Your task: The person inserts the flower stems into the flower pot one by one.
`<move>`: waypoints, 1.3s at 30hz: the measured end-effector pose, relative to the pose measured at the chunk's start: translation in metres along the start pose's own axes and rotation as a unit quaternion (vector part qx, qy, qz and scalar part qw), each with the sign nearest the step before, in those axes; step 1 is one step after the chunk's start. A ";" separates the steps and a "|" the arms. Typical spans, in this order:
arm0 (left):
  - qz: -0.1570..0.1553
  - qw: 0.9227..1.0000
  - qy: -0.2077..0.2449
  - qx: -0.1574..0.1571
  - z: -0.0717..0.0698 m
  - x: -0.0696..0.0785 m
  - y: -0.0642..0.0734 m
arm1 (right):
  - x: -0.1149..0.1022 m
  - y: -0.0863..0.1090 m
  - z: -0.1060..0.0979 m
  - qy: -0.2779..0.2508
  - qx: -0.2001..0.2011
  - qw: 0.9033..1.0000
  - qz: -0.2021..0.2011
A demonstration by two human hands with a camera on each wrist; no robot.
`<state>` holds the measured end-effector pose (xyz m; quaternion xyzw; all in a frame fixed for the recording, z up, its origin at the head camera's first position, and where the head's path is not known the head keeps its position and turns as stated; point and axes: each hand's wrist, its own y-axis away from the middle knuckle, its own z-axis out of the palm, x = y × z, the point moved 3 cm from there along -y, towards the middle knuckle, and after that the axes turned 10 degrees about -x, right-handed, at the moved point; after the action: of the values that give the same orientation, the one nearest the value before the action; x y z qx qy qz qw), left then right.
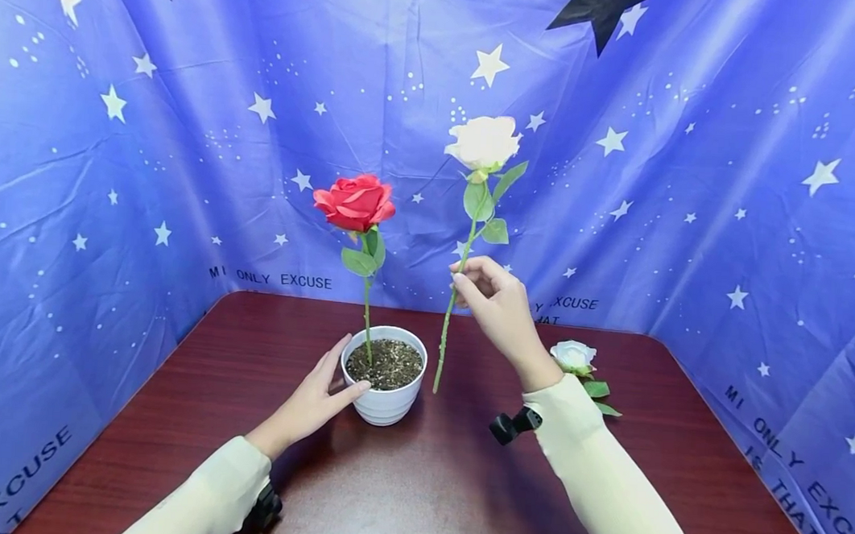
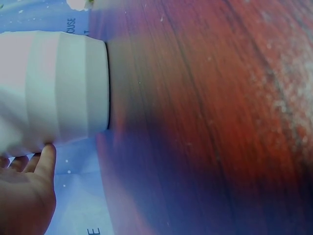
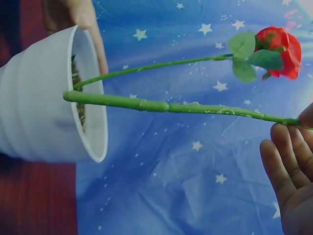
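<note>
In the head view a white ribbed flowerpot [image 1: 384, 410] holds dark soil, with a red rose [image 1: 355, 203] standing upright in it. My left hand [image 1: 315, 402] rests against the pot's left side, its fingers fairly straight and the thumb near the front rim. My right hand [image 1: 494, 307] pinches the green stem of a pale cream rose [image 1: 483, 145] between thumb and fingers. That rose is held nearly upright, right of the pot, and its lower stem end is apart from the soil. In the right wrist view the pinched stem [image 3: 166, 106] crosses in front of the pot's rim.
A second white rose [image 1: 574, 355] lies on the dark red wooden table [image 1: 387, 491], partly behind the right forearm. Blue star-patterned cloth [image 1: 188, 125] encloses the table at the back and sides. Each wrist wears a black camera [image 1: 513, 425].
</note>
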<state>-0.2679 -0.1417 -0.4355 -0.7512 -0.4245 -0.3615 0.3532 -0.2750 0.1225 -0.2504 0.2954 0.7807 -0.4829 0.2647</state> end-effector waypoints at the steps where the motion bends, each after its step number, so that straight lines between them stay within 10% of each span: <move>1: -0.001 1.000 -0.001 0.000 0.000 0.000 0.000 | -0.001 -0.002 0.001 -0.009 0.001 1.000 -0.004; 18: -0.007 1.000 0.000 -0.005 -0.001 -0.004 -0.001 | 0.000 -0.015 0.030 0.010 -0.004 1.000 -0.002; 25: 0.000 1.000 0.002 -0.004 0.001 -0.001 -0.001 | 0.052 -0.026 0.039 0.022 -0.009 1.000 -0.011; 39: 0.011 1.000 0.015 -0.002 0.001 -0.003 -0.001 | 0.060 -0.028 0.051 0.056 -0.031 0.998 -0.006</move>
<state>-0.2697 -0.1414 -0.4379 -0.7511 -0.4103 -0.3697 0.3617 -0.3298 0.0782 -0.2955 0.3088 0.8105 -0.4430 0.2269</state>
